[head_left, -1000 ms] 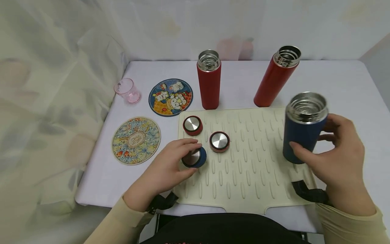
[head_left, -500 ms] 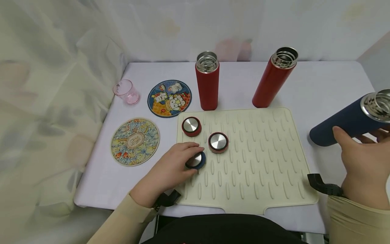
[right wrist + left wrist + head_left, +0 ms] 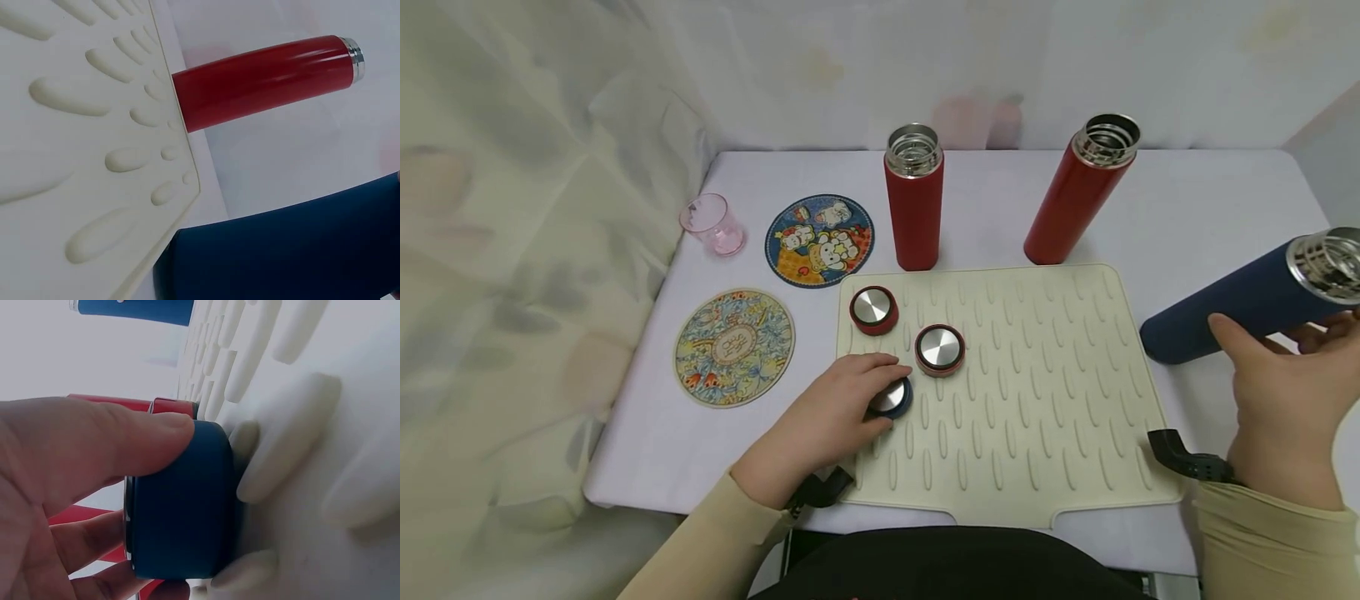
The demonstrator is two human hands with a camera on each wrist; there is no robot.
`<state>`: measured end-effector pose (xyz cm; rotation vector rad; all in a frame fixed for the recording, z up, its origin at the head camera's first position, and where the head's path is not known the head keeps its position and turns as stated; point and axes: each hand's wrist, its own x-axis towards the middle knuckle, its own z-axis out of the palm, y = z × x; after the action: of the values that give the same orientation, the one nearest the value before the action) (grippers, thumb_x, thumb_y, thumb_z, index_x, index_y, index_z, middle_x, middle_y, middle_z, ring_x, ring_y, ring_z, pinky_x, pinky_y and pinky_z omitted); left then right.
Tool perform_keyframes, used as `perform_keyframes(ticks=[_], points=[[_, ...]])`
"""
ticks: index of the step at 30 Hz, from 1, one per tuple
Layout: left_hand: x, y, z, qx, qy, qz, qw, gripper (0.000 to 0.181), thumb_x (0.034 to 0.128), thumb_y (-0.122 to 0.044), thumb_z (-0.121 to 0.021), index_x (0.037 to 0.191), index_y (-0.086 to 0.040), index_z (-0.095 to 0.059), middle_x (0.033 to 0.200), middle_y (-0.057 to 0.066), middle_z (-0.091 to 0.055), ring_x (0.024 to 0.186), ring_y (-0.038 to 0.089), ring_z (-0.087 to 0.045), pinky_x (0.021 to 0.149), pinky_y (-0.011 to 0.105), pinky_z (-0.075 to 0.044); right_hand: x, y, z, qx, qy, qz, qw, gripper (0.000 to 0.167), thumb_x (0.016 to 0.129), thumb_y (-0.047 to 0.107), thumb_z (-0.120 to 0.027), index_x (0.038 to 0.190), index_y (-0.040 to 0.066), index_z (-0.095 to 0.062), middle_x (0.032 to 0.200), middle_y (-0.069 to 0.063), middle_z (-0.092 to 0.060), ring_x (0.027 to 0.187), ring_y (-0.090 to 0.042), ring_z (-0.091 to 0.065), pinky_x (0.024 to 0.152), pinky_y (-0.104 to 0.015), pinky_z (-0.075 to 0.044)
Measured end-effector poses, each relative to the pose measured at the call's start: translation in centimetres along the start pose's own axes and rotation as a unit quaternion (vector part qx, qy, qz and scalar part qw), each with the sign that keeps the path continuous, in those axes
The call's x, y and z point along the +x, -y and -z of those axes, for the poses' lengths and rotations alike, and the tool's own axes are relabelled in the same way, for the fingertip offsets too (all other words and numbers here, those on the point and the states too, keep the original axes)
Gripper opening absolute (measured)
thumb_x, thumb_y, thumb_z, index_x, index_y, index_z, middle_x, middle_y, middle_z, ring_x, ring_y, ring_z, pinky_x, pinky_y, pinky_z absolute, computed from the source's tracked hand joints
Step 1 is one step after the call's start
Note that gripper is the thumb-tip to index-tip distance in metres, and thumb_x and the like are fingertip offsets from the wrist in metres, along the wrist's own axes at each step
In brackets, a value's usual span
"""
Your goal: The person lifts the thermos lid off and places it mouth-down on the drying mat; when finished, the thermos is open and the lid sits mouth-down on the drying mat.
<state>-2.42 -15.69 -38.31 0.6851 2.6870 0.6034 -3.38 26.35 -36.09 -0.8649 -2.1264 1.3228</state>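
My left hand grips a dark blue flask lid with a silver top at the left of the cream ridged mat. In the left wrist view the thumb presses on the side of this lid, close against the mat's ridges. At the far right my right hand holds a blue thermos flask just beside the mat's edge, its steel mouth uncovered. The fingers behind the flask are partly hidden. Two red lids, a far one and a nearer one, rest on the mat.
Behind the mat stand two lidless red flasks, one in the middle and one further right. To the left lie a blue cartoon coaster, a floral coaster and a pink glass.
My right hand has carried the blue flask from above the mat to the right, then slightly back left beside the mat's edge. My left hand has shifted slightly right with the blue lid.
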Motion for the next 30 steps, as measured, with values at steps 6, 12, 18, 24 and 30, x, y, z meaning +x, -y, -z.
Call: perform_keyframes(ticks=[6,12,18,24,30], points=[[0.1,-0.1,0.0,0.003,0.005,0.002,1.0000,0.066,0.0941,-0.018,-0.089,0.155,-0.015,-0.064,0.158,0.008,-0.062,0.148,0.032,-0.056,0.125,0.049,-0.047,-0.1,0.1,0.0,-0.001,0.004,-0.006,1.0000,0.093,0.095,0.001,-0.081,0.166,0.036,-0.033,0.152,0.017,-0.044,0.127,0.003,-0.047,0.109,-0.023,-0.048],[-0.2,-0.1,0.0,-0.004,0.010,0.002,0.9999,0.068,0.0942,-0.019,-0.088,0.157,-0.015,-0.062,0.162,0.010,-0.058,0.151,0.033,-0.055,0.126,0.050,-0.046,0.3,-0.4,-0.1,-0.001,0.000,0.002,1.0000,0.093,0.093,0.001,-0.083,0.165,0.035,-0.034,0.151,0.016,-0.046,0.127,0.002,-0.049,0.107,-0.022,-0.048],[-0.6,0.0,0.2,-0.003,0.000,0.002,1.0000,0.071,0.0921,-0.021,-0.091,0.157,-0.017,-0.063,0.164,0.009,-0.057,0.152,0.033,-0.055,0.126,0.051,-0.046,0.6,-1.1,-0.3,-0.006,-0.006,0.045,0.9990,0.092,0.090,0.000,-0.084,0.163,0.032,-0.038,0.148,0.016,-0.049,0.124,0.002,-0.052,0.102,-0.021,-0.050],[-1.2,0.4,0.5,-0.001,-0.045,-0.008,0.9990,0.068,0.0901,-0.024,-0.093,0.152,-0.016,-0.067,0.159,0.007,-0.062,0.147,0.032,-0.058,0.123,0.051,-0.049,0.2,-0.8,-0.2,-0.016,-0.012,0.049,0.9986,0.090,0.092,0.003,-0.084,0.163,0.032,-0.037,0.150,0.014,-0.047,0.126,0.002,-0.052,0.102,-0.020,-0.050],[-2.3,1.2,1.7,0.019,-0.115,-0.025,0.9929,0.061,0.0931,-0.028,-0.090,0.149,-0.013,-0.069,0.152,0.006,-0.067,0.143,0.031,-0.062,0.119,0.052,-0.052,-1.2,-0.6,0.4,-0.033,-0.054,0.074,0.9953,0.069,0.103,0.023,-0.078,0.160,0.025,-0.038,0.154,0.013,-0.044,0.134,0.003,-0.049,0.110,-0.017,-0.048]])
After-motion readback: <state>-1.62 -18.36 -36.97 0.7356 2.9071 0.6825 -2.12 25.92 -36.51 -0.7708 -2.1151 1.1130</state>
